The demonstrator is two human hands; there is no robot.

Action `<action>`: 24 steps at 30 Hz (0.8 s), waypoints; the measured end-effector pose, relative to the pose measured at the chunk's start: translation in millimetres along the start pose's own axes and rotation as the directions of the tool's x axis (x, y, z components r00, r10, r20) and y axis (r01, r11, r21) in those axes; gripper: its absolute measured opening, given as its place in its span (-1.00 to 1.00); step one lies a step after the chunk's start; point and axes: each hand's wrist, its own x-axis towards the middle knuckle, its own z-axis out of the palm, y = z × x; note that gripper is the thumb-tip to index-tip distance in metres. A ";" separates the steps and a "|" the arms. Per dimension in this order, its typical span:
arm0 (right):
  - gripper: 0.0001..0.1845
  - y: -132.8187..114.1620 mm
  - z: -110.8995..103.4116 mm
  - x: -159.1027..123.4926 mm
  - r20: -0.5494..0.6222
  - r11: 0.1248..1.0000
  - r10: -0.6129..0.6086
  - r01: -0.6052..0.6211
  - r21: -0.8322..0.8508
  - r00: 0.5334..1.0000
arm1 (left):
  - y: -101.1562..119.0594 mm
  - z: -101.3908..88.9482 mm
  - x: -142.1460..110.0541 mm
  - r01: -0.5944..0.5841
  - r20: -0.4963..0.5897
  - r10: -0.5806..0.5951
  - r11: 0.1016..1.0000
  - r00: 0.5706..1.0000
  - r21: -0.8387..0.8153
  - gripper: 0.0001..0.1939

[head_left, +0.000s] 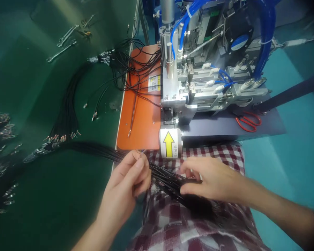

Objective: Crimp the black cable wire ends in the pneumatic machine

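Observation:
A thick bundle of thin black wires [162,176] runs from the green table across my lap, over a red-and-white checked cloth [219,155]. My left hand [128,181] pinches a single wire between thumb and forefinger, its metal tip pointing up near the orange plate [141,125]. My right hand [209,179] is closed on the bundle further right, fingers curled over the wires. Just above my hands sits the metal crimping machine [183,90], with a white label bearing a yellow arrow [169,143] at its front.
More black wires with metal terminals lie looped on the orange plate [132,75] and in a long bundle on the green table [65,111]. Loose terminals lie scattered at the left edge [2,125]. Wrenches [65,38] lie at the back. Red scissors [247,122] rest on the machine base.

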 end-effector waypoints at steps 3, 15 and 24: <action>-0.96 3.3 5.5 -7.7 0.023 0.998 0.054 -0.054 -0.028 0.998 | -3.5 2.7 0.4 -0.019 0.053 0.008 0.975 0.999 0.220 -0.73; -0.82 -27.8 -35.0 23.2 -0.037 0.640 -0.010 0.035 0.768 0.999 | -2.9 7.8 13.7 -0.372 0.176 0.365 0.585 0.914 0.721 -0.85; -0.76 -42.9 -8.6 63.4 -0.216 0.546 0.074 0.142 0.825 0.974 | -7.9 -2.2 23.8 -0.088 -0.023 0.120 0.837 0.993 0.540 -0.76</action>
